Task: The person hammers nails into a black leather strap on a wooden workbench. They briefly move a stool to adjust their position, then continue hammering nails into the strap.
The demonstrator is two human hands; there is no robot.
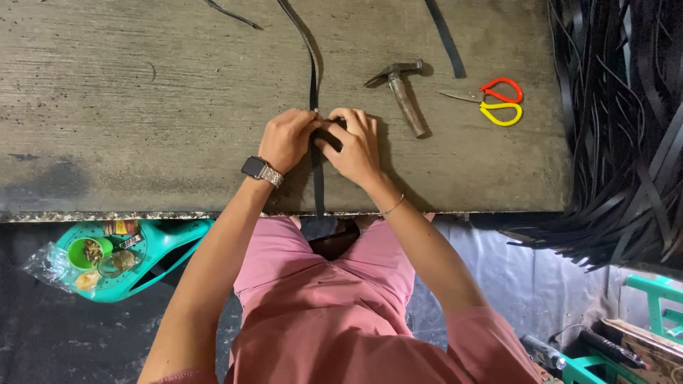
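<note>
Black strap pinched at a worn workbench

Left hand (287,139) and right hand (353,146) both grip the black strap (314,78) mid-bench (142,107); right of the strap lie a hammer (402,92) and scissors (498,102), farther right a strap pile (626,128); teal tray (167,245) below left.

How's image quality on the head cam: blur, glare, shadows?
Head view: sharp overall, no motion blur on the left hand or right hand; soft even light, faint shadows beside the wooden-handled hammer; no glare on the grey worn tabletop; heap of black straps at right is dark, with little detail.
</note>
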